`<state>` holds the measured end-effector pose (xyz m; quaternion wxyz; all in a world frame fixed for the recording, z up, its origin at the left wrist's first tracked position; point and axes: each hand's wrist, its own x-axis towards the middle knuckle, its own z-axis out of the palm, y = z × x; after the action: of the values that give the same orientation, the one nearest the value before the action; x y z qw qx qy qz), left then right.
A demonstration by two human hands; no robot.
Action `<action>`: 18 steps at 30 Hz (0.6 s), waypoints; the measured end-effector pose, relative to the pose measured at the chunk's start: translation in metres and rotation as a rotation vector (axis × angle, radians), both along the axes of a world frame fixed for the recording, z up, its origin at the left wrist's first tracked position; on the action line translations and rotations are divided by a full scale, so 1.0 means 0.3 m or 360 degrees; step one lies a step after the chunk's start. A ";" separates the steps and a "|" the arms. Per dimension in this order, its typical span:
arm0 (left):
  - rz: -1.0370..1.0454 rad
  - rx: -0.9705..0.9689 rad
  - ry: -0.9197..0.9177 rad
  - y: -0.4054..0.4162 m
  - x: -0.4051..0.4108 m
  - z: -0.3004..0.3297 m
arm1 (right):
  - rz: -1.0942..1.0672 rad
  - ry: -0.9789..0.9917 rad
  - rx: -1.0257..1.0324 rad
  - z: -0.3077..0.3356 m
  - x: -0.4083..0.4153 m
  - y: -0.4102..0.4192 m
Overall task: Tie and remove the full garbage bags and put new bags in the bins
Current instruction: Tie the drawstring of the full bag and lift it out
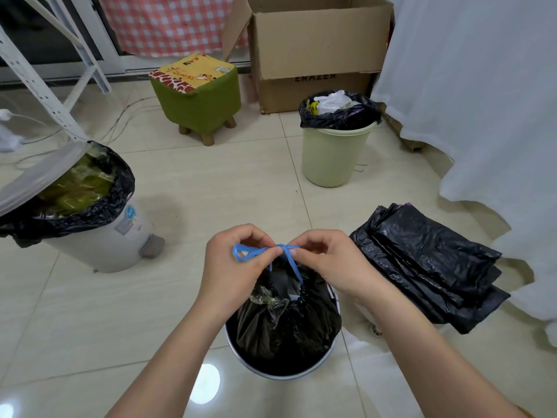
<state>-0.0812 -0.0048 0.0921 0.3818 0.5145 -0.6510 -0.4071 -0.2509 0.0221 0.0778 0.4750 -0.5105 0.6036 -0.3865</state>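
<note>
Hands meet just above the nearest bin [328, 356], a round white-rimmed one standing on the tiled floor [211, 182] directly under the grip. The left hand [233, 268] pinches a loop of the blue drawstring [251, 253] between thumb and fingertips, and the right hand [327, 260] pinches the string's other side, so the crossing of the two strands lies right between the two grips. From that crossing a blue strand runs down to the gathered neck of the black garbage bag [286, 324], which sits inside the bin below both hands, its mouth partly drawn together with crumpled clear plastic showing at the opening. Just to the right of the right hand, a stack of folded black bags [431, 267] lies flat on the floor, apart from the bin. To the left of the left hand and somewhat farther off stands a grey pedal bin [120, 236] with its translucent lid raised and a black liner full of yellowish-green wrappers. Farther ahead and to the right of the grip, a pale green bin [331, 155] holds a black liner heaped with white plastic. Beyond it are a cardboard box [316, 49], a green stool [196, 92] and a white curtain [482, 101].
</note>
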 end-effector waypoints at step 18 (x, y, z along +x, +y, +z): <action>-0.0152 0.0400 -0.1011 -0.028 0.168 -0.098 | -0.0038 0.1013 0.0416 -0.016 -0.206 0.065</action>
<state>-0.0309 -0.0132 0.0626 0.0741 0.6276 -0.7054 -0.3210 -0.3126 0.0417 0.0730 0.3197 -0.5333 0.7718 -0.1328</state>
